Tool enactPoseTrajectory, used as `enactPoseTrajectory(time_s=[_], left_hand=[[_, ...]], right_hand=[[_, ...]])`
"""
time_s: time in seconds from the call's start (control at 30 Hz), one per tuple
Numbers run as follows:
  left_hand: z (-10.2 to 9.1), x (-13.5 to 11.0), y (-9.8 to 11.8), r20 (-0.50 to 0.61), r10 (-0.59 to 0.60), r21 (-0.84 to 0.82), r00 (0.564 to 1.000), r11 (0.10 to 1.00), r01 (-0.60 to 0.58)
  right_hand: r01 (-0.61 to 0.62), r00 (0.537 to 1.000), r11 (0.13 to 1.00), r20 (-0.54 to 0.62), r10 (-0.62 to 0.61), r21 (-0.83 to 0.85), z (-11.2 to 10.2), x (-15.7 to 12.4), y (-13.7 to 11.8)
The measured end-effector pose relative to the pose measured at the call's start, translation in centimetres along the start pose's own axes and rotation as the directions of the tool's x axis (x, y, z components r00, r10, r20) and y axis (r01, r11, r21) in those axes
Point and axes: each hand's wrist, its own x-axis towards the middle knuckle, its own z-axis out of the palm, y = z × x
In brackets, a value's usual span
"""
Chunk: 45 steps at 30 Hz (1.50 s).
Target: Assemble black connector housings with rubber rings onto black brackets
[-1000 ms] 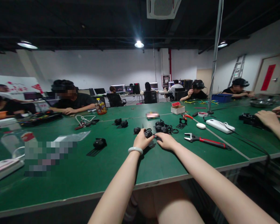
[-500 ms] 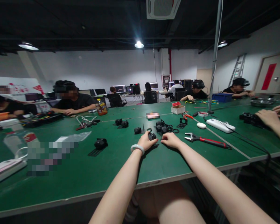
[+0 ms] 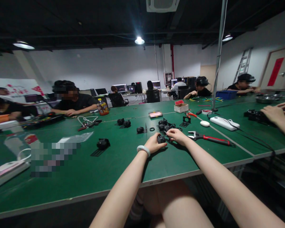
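My left hand, with a pale bangle at the wrist, is closed around a round black part low over the green table. Just right of it, my right hand has its thumb and fingertips pinched together beside that part; whatever is between them is too small to tell. Beyond the hands sits a cluster of black round parts. A black ring lies left of the cluster, near another black part with an upright plate. A black square bracket stands further right.
An adjustable wrench with a red-black handle lies to the right, near a white power strip and a metal pole. A black part on a plate sits left. Co-workers sit around the table; one's hands are at far right.
Both hands have shifted slightly right, the left one carrying the black part along. My right hand has moved up toward the cluster, its fingertips now beside the held part. The camera view has tilted slightly.
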Motion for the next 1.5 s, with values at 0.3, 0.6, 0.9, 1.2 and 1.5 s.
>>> enactPoseTrajectory(time_s=[0.3,0.6,0.9,1.2,1.5], left_hand=[[0.8,0.3,-0.1,0.013,0.04,-0.055,0.999,0.998,-0.039],[0.7,0.4,-0.6,0.021,0.052,-0.054,0.998,0.997,-0.051],[0.7,0.3,-0.8,0.043,0.048,-0.075,0.998,0.996,-0.045],[0.7,0.2,-0.7,0.033,0.041,-0.091,0.999,0.995,-0.038],[0.7,0.2,-0.8,0.032,0.049,-0.081,0.998,0.996,-0.046]], right_hand=[[-0.11,0.992,0.977,0.079,0.097,0.184,0.2,-0.6,-0.5],[-0.112,0.988,0.978,0.124,0.091,0.178,0.1,-0.9,-0.9],[-0.084,0.995,0.982,0.075,0.072,0.168,0.0,-0.5,-0.2],[-0.094,0.993,0.956,0.1,0.069,0.277,0.1,-1.1,-0.8],[-0.118,0.984,0.943,0.165,0.069,0.312,-0.2,-1.4,-1.2]])
